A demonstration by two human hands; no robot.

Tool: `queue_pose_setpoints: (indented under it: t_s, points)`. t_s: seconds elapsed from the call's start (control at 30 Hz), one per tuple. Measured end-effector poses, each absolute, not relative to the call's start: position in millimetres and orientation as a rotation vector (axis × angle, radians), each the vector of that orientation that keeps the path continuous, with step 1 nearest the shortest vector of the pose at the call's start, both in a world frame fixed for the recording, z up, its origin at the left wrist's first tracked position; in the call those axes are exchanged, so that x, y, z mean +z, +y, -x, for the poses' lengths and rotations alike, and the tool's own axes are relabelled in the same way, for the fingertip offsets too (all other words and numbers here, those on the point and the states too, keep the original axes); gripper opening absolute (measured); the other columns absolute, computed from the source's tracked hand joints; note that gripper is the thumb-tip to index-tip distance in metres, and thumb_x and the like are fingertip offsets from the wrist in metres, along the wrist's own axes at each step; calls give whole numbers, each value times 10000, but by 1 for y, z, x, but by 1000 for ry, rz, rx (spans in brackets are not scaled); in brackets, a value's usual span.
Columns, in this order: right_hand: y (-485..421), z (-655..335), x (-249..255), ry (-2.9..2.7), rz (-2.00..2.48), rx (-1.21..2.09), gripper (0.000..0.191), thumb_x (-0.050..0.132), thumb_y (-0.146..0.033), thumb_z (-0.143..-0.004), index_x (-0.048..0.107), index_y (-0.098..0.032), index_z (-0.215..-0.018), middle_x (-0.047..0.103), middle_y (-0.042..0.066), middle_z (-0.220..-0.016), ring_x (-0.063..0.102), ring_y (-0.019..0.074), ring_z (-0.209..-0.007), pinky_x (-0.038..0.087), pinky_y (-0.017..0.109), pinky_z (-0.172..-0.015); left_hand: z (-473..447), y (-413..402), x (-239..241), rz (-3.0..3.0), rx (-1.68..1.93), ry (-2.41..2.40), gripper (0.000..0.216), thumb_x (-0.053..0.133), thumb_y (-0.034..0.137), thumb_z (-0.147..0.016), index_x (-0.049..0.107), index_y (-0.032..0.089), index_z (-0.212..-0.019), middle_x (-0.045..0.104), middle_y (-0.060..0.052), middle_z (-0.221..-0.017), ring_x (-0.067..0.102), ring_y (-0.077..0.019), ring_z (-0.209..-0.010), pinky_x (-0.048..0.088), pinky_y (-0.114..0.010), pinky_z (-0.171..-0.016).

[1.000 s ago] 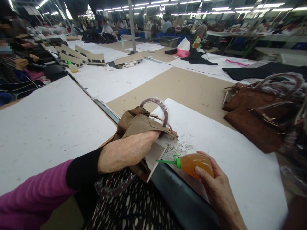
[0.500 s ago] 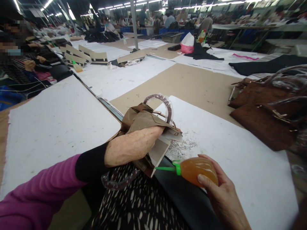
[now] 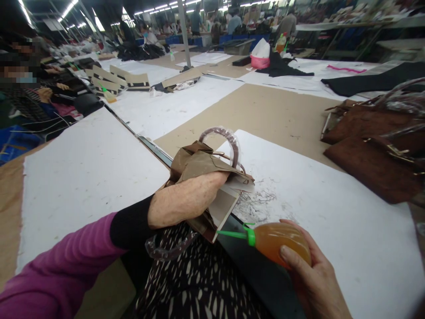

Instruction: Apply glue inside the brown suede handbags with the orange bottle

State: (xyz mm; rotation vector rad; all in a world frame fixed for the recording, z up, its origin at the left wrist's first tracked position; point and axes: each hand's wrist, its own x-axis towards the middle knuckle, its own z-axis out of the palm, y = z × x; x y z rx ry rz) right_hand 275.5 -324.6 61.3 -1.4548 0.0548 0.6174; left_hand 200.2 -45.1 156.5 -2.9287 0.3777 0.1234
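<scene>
My right hand (image 3: 310, 266) is wrapped round a squeeze bottle (image 3: 279, 241) of amber liquid. The bottle's thin green nozzle points left, its tip at the lower edge of a pale board panel (image 3: 224, 206) on the handbag. That handbag (image 3: 191, 164) leans at the table edge above my lap, its brown lining turned out. One plastic-wrapped handle (image 3: 235, 144) stands up; the other handle (image 3: 171, 251) hangs down on my lap side. My left hand (image 3: 189, 197) reaches into the bag under the lining, and its fingers are hidden there.
Finished brown handbags (image 3: 375, 155) stand on the right of the table. Loose dark threads (image 3: 257, 199) lie on the white sheet (image 3: 348, 230) beside the bag. Beige panels (image 3: 129, 79) and another amber bottle (image 3: 109, 95) are at the far left, near a seated person.
The view has shifted slightly. Both hands, the bag and the bottle keep nearly the same places relative to each other, with the nozzle tip still at the panel's lower edge.
</scene>
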Motion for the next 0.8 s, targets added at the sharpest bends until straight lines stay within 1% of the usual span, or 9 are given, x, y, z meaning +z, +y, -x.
queue_pose_setpoints:
  t_s: [0.13,0.27,0.37,0.47,0.53,0.6,0.73,0.8]
  points:
    - [-323,-277,58,97,1408,627,654,844,-430,-627,581,-216,-1187,650,79,-1041,602,307,-926,520,316,-754,-200,-48,164,2765,94,411,551,205,118,-889,305,119,-1431,351,-84,-1472,314,-202,-1352,400,-384,-1043]
    - [-320,-275,60,92,1377,639,613,838,-419,-648,592,-211,-1169,648,78,-1046,599,291,-919,516,287,-734,-199,-49,164,2413,70,468,553,231,113,-877,324,96,-1421,317,-95,-1486,282,-182,-1365,369,-356,-1069]
    - [-315,-270,67,130,1358,624,564,827,-426,-660,609,-216,-1136,652,70,-1027,598,275,-886,518,265,-677,-197,-48,161,2621,-34,451,547,238,142,-884,325,116,-1424,343,-84,-1477,311,-192,-1357,330,-363,-1099]
    - [-311,-265,75,174,1347,629,535,818,-436,-665,620,-213,-1110,654,68,-996,593,274,-861,517,263,-628,-197,-48,160,2914,-116,430,557,260,159,-890,274,115,-1445,354,-80,-1473,315,-195,-1355,304,-343,-1114]
    - [-311,-263,78,182,1344,647,549,826,-440,-648,623,-203,-1099,653,77,-978,591,280,-836,519,274,-602,-201,-48,159,2953,-75,423,575,270,155,-885,237,110,-1457,340,-78,-1482,301,-188,-1362,296,-327,-1121]
    - [-312,-262,80,185,1348,657,560,826,-445,-648,619,-191,-1101,647,87,-974,585,280,-821,517,277,-578,-207,-48,156,2925,-15,409,579,256,145,-877,244,109,-1455,338,-81,-1483,301,-188,-1360,314,-329,-1111]
    - [-310,-263,82,181,1376,634,518,787,-456,-700,606,-186,-1103,635,84,-984,570,277,-842,511,271,-573,-220,-48,151,2710,175,378,598,143,130,-850,358,112,-1408,366,-95,-1461,326,-219,-1334,401,-402,-1006]
    - [-307,-263,83,162,1400,614,495,776,-465,-707,615,-185,-1081,633,82,-988,572,284,-841,511,279,-570,-219,-48,152,2505,312,418,618,124,153,-827,400,88,-1376,353,-119,-1458,336,-240,-1318,425,-400,-944]
